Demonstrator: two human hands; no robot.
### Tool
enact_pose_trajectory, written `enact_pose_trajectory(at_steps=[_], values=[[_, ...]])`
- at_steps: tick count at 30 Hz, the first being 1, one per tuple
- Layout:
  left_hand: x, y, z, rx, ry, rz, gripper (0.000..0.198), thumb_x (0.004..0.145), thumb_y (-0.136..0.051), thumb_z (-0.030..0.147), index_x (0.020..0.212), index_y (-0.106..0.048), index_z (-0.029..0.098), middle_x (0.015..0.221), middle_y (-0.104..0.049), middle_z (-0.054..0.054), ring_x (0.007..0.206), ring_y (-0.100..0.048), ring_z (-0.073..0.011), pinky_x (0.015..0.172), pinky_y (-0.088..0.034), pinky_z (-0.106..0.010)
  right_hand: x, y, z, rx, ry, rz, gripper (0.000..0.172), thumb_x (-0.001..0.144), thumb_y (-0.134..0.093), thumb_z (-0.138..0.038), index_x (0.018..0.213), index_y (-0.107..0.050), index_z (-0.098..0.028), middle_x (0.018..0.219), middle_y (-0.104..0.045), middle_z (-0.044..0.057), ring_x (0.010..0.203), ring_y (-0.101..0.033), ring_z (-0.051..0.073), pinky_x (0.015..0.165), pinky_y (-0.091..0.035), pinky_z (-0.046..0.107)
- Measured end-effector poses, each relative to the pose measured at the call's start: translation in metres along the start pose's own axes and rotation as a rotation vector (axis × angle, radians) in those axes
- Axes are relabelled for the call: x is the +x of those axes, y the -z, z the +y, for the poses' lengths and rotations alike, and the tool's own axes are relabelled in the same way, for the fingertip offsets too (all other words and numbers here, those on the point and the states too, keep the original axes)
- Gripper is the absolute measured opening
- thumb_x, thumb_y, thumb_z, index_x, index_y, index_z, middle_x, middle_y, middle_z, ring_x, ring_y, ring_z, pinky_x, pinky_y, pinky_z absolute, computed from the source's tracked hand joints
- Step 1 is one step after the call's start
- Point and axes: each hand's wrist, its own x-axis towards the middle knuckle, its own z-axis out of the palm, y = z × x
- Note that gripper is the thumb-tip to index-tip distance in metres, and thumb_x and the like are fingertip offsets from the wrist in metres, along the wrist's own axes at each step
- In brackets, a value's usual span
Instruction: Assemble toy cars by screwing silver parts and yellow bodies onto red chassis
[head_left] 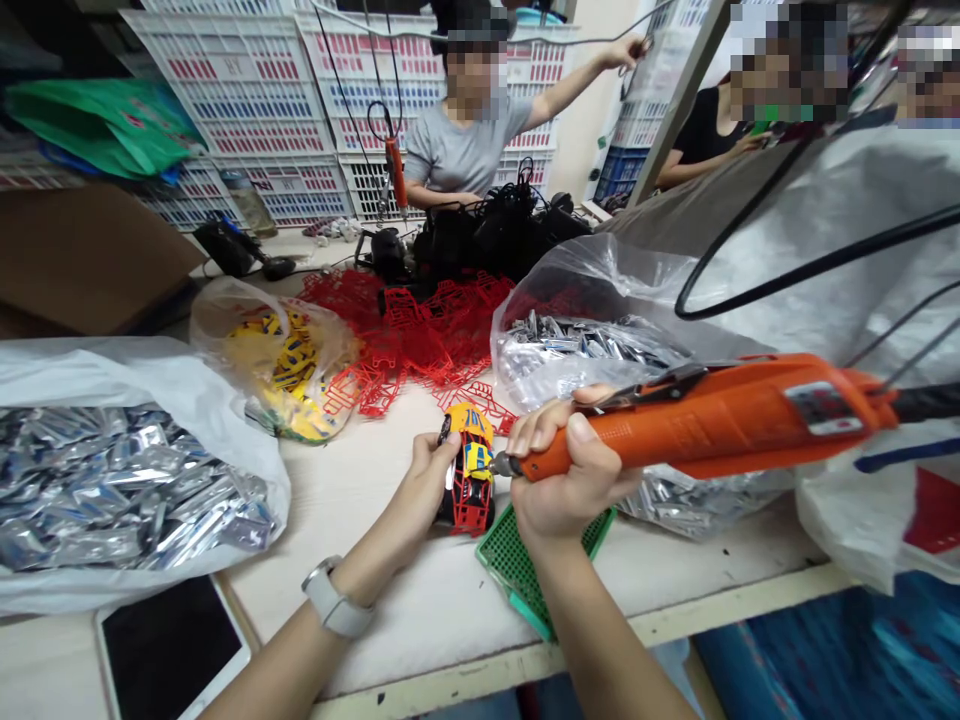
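A small toy car [472,512] with a red frame, a yellow-orange front marked with blue figures and a yellow middle piece stands on the pale worktable. My left hand [426,488] grips it from the left side, the thumb on top near the yellow piece. My right hand [566,470] is wrapped round the front of an orange electric screwdriver [697,415], which lies nearly level. The tool's tip points left and reaches the right side of the yellow piece; whether it touches a screw is too small to tell. Below my right hand is a green perforated tray [517,570], partly hidden by my wrist.
Bags of silvery parts stand left [135,490] and right [592,340]. Behind the car are a bag of yellow parts [289,360] and red frames [442,330]. A tablet [172,640] lies front left. Across the table a person [469,145] sits behind black parts; a cable hangs at right.
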Motion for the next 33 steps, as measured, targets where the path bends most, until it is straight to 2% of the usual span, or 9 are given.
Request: enact_pose_trajectory(at_steps=[10,16,19,22,25,28,30,32,33], values=[[-0.005,-0.007,0.0,-0.11,0.06,0.064,0.052,0.078,-0.069,0.068,0.096,-0.05,0.023,0.093,-0.062,0.0,0.1,-0.063,-0.0232,0.088,-0.048,-0.033,-0.008,0.002,0.007,-0.019,0.048,-0.084,0.011,0.08,-0.056,-0.018,0.09,-0.056,-0.023,0.053,-0.049,-0.009,0.04,-0.046,0.01,0.043,-0.043,0.025],[-0.004,-0.005,0.0,-0.116,0.05,0.052,0.052,0.076,-0.071,0.068,0.094,-0.052,0.023,0.094,-0.062,0.0,0.097,-0.063,-0.0223,0.079,-0.049,-0.03,-0.006,0.0,0.007,-0.023,0.05,-0.096,0.012,0.08,-0.057,-0.021,0.093,-0.057,-0.022,0.053,-0.05,-0.009,0.04,-0.048,0.01,0.043,-0.044,0.024],[-0.004,-0.004,0.007,-0.148,0.029,0.029,0.047,0.077,-0.073,0.063,0.093,-0.054,0.022,0.089,-0.064,0.001,0.088,-0.065,-0.0199,0.072,-0.05,-0.028,0.004,0.003,-0.005,-0.123,0.013,-0.122,0.015,0.081,-0.059,-0.026,0.096,-0.058,-0.022,0.052,-0.05,-0.01,0.039,-0.049,0.012,0.042,-0.044,0.025],[-0.007,-0.001,0.019,-0.272,0.016,-0.044,0.047,0.076,-0.074,0.059,0.101,-0.054,0.024,0.083,-0.068,0.001,0.073,-0.068,-0.0192,0.066,-0.054,-0.03,0.022,0.015,-0.023,-0.289,-0.028,-0.191,0.018,0.082,-0.066,-0.03,0.097,-0.061,-0.021,0.053,-0.051,-0.009,0.042,-0.05,0.012,0.043,-0.043,0.026],[-0.012,0.001,0.033,-0.418,0.014,-0.081,0.048,0.076,-0.075,0.055,0.105,-0.054,0.024,0.081,-0.071,0.0,0.065,-0.069,-0.0201,0.063,-0.056,-0.033,0.04,0.035,-0.038,-0.501,-0.021,-0.299,0.023,0.083,-0.07,-0.036,0.097,-0.065,-0.019,0.066,-0.06,-0.003,0.055,-0.056,0.015,0.055,-0.048,0.031],[-0.019,0.001,0.043,-0.499,0.022,-0.08,0.044,0.076,-0.072,0.053,0.103,-0.056,0.021,0.08,-0.072,-0.003,0.063,-0.068,-0.0197,0.061,-0.056,-0.033,0.044,0.052,-0.043,-0.663,0.141,-0.333,0.042,0.082,-0.067,-0.04,0.119,-0.061,-0.022,0.104,-0.064,0.007,0.095,-0.065,0.026,0.082,-0.054,0.042],[-0.022,0.001,0.046,-0.514,0.018,-0.088,0.043,0.077,-0.069,0.053,0.103,-0.058,0.02,0.078,-0.073,-0.004,0.062,-0.068,-0.0203,0.061,-0.056,-0.034,0.035,0.058,-0.041,-0.692,0.374,-0.2,0.054,0.079,-0.067,-0.037,0.131,-0.054,-0.027,0.126,-0.054,0.009,0.122,-0.056,0.033,0.099,-0.049,0.051],[-0.024,0.001,0.045,-0.52,-0.006,-0.091,0.044,0.078,-0.067,0.054,0.105,-0.06,0.02,0.077,-0.073,-0.004,0.063,-0.068,-0.0211,0.062,-0.057,-0.035,0.019,0.059,-0.037,-0.639,0.591,-0.008,0.051,0.08,-0.065,-0.031,0.13,-0.056,-0.03,0.128,-0.05,0.008,0.128,-0.051,0.035,0.104,-0.045,0.055],[-0.025,0.001,0.044,-0.523,-0.022,-0.089,0.045,0.078,-0.068,0.054,0.106,-0.061,0.019,0.08,-0.073,-0.005,0.066,-0.07,-0.0221,0.065,-0.058,-0.037,0.01,0.059,-0.035,-0.615,0.631,0.023,0.045,0.082,-0.062,-0.028,0.126,-0.058,-0.029,0.124,-0.051,0.008,0.124,-0.053,0.034,0.104,-0.045,0.055]])
